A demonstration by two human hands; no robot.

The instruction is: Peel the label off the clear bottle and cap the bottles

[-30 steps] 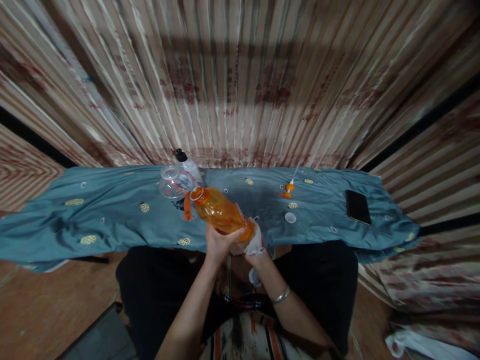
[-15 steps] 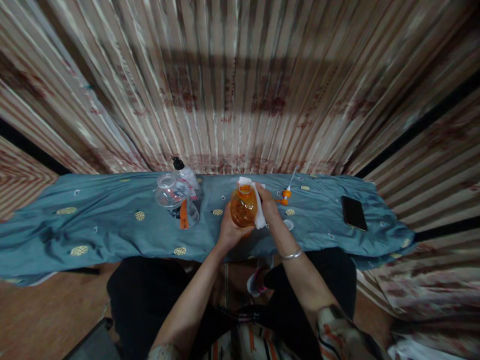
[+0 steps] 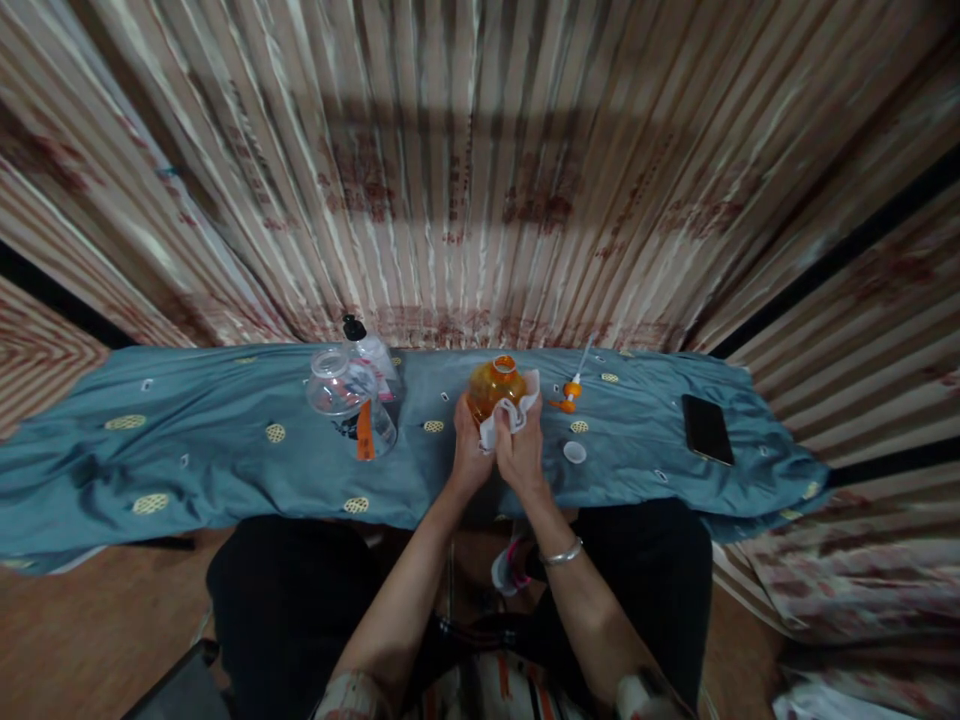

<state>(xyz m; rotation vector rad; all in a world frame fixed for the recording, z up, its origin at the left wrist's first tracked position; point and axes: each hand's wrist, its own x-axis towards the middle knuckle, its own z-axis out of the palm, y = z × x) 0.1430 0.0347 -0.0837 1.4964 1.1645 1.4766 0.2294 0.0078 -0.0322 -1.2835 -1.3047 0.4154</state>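
An orange see-through bottle (image 3: 491,385) with an open round neck is held between both hands over the cloth-covered table. My left hand (image 3: 471,450) is wrapped round its left and lower side. My right hand (image 3: 523,448) presses a white cloth (image 3: 531,390) against the bottle's front and right side, with the thumb on top of the cloth. To the right lies an orange pump head (image 3: 572,391) with a clear tube, and a small white round cap (image 3: 574,452) is nearer the front edge.
On the left stand a clear bottle with an orange label (image 3: 364,432) and a bottle with a black pump (image 3: 355,328). A dark phone (image 3: 706,428) lies at the right on the blue-green tablecloth (image 3: 225,430). Behind hangs a striped curtain (image 3: 465,200).
My right hand has moved down and toward the front of the bottle with the white cloth. The bottle has shifted slightly right and tilted, and the white cap shows more fully.
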